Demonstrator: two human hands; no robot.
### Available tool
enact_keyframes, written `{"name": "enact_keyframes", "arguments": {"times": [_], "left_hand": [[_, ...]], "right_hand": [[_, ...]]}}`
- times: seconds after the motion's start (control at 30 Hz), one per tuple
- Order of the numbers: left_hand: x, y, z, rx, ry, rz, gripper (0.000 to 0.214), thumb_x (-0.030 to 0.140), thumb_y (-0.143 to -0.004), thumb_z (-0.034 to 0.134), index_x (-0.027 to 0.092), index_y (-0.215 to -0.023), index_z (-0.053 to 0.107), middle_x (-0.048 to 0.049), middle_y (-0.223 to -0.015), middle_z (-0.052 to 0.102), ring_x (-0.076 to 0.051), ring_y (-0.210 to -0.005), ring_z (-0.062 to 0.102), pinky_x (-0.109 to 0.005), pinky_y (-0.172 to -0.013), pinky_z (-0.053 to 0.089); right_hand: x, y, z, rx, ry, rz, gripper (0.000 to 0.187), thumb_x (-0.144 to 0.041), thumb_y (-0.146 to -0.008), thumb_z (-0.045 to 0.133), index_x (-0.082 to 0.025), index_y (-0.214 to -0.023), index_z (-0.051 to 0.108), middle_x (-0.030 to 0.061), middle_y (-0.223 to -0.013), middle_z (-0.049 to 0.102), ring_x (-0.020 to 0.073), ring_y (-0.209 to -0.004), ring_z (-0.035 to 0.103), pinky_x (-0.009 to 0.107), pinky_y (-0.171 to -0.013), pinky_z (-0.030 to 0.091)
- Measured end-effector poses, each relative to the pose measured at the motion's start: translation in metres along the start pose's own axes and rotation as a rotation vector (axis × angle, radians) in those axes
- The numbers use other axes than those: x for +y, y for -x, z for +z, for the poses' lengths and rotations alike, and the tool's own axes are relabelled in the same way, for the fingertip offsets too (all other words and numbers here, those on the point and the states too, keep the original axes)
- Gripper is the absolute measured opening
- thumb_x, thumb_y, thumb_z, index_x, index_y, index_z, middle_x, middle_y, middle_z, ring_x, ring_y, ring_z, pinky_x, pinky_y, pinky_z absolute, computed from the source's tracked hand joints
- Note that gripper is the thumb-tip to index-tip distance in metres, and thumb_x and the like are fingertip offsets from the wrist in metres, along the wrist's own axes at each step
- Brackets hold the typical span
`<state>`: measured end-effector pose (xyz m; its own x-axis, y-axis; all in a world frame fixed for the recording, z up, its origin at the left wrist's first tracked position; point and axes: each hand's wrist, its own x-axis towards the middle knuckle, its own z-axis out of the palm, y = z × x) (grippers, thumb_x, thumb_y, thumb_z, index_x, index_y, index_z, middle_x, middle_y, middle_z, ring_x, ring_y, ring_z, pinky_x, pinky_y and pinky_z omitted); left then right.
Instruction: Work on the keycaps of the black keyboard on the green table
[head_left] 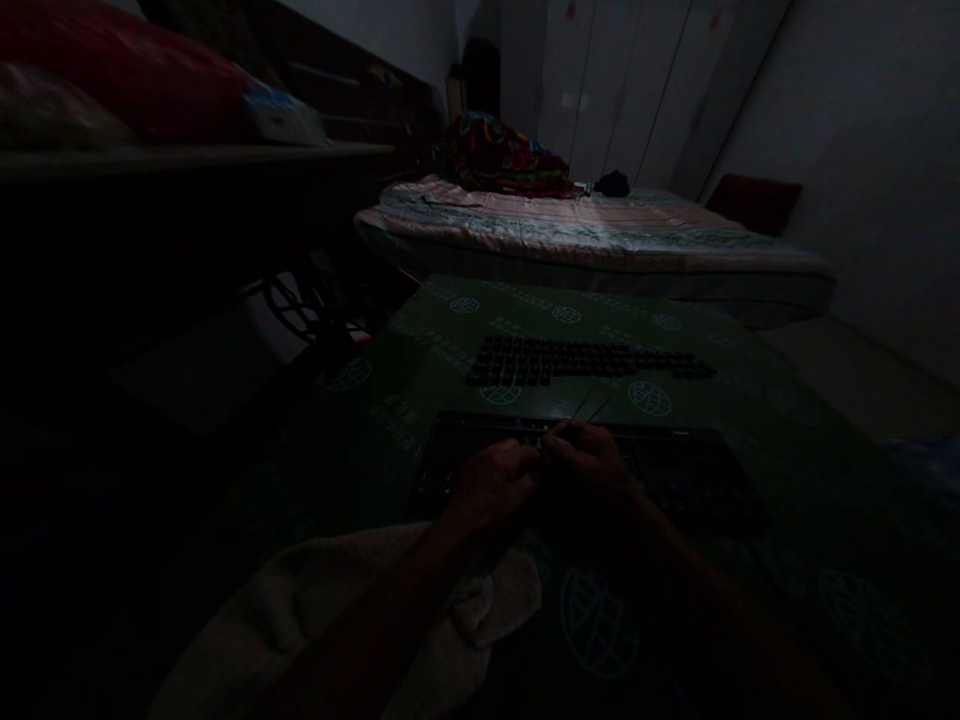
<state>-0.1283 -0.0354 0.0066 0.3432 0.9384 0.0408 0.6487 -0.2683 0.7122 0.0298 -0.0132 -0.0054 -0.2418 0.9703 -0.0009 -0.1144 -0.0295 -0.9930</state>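
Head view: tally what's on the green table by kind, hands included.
Hands: 2, left hand and right hand, together over the keyboard frame.
Keyboard frame: 1.
Batch of loose black keycaps: 1.
Pale towel: 1.
Thin tool in the hands: 1.
Total: 6.

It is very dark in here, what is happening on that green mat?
A person sits with both hands close together over a dark keyboard frame on a green printed mat. The left hand and right hand pinch something small at the frame's far edge; a thin tool seems to stick out from the fingers, but it is too dark to be sure. A group of loose black keycaps lies on the mat beyond the frame. A light cloth lies under the left forearm. A bed stands behind.
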Motion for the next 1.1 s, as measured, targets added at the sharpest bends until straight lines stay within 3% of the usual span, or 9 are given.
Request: {"name": "enact_keyframes", "arguments": {"times": [0.2, 0.4, 0.73, 0.9, 1.0, 1.1], "left_hand": [[0.001, 0.002, -0.001, 0.096, 0.164, -0.032, 0.022, 0.02, -0.073, 0.053, 0.019, -0.09, 0.066, -0.003, -0.093, 0.068, -0.017, -0.089, 0.061, -0.026, -0.078, 0.047], [0.009, 0.004, -0.007, 0.143, 0.271, -0.107, 0.019, 0.02, -0.069, 0.056, 0.017, -0.084, 0.068, -0.0024, -0.085, 0.07, -0.017, -0.078, 0.064, -0.025, -0.07, 0.05], [0.009, 0.009, -0.015, 0.278, 0.452, -0.183, 0.023, 0.022, -0.064, 0.062, 0.017, -0.085, 0.069, -0.0044, -0.092, 0.07, -0.02, -0.086, 0.063, -0.03, -0.081, 0.048], [0.01, 0.013, -0.023, 0.248, 0.7, -0.221, 0.018, 0.021, -0.063, 0.066, 0.016, -0.079, 0.069, -0.0027, -0.082, 0.07, -0.019, -0.079, 0.064, -0.028, -0.074, 0.048], [0.006, 0.014, -0.025, 0.157, 0.923, -0.243, 0.021, 0.022, -0.062, 0.068, 0.016, -0.082, 0.068, -0.0031, -0.083, 0.07, -0.018, -0.075, 0.064, -0.029, -0.072, 0.048], [0.001, 0.015, -0.025, 0.106, 1.084, -0.287, 0.022, 0.019, -0.059, 0.071, 0.015, -0.08, 0.067, -0.0026, -0.077, 0.069, -0.017, -0.068, 0.063, -0.029, -0.066, 0.049]], "right_hand": [[0.002, -0.001, 0.002, -0.013, -0.018, -0.035, 0.022, -0.037, -0.066, 0.067, -0.016, -0.069, 0.059, -0.0009, -0.061, 0.058, 0.0095, -0.054, 0.052, 0.02, -0.051, 0.043], [0.0, 0.003, 0.002, -0.08, 0.061, -0.058, 0.024, -0.04, -0.069, 0.065, -0.017, -0.069, 0.06, -0.0003, -0.061, 0.057, 0.0108, -0.054, 0.052, 0.022, -0.049, 0.042], [-0.008, 0.0, 0.002, 0.035, 0.551, -0.52, 0.021, -0.033, -0.08, 0.053, -0.018, -0.069, 0.061, 0.0029, -0.065, 0.061, 0.0129, -0.058, 0.056, 0.023, -0.054, 0.045], [-0.012, 0.001, -0.001, -0.13, 0.826, -0.666, 0.019, -0.023, -0.08, 0.05, -0.019, -0.093, 0.064, 0.0078, -0.087, 0.068, 0.0183, -0.079, 0.063, 0.027, -0.069, 0.049], [-0.016, 0.002, 0.004, -0.251, 0.869, -0.662, 0.033, -0.02, -0.077, 0.053, -0.018, -0.109, 0.059, 0.0092, -0.102, 0.067, 0.0199, -0.088, 0.064, 0.028, -0.073, 0.049], [-0.02, 0.002, 0.011, -0.296, 0.868, -0.627, 0.033, -0.018, -0.076, 0.054, -0.017, -0.108, 0.06, 0.0086, -0.099, 0.068, 0.0191, -0.085, 0.065, 0.026, -0.071, 0.049]]}}
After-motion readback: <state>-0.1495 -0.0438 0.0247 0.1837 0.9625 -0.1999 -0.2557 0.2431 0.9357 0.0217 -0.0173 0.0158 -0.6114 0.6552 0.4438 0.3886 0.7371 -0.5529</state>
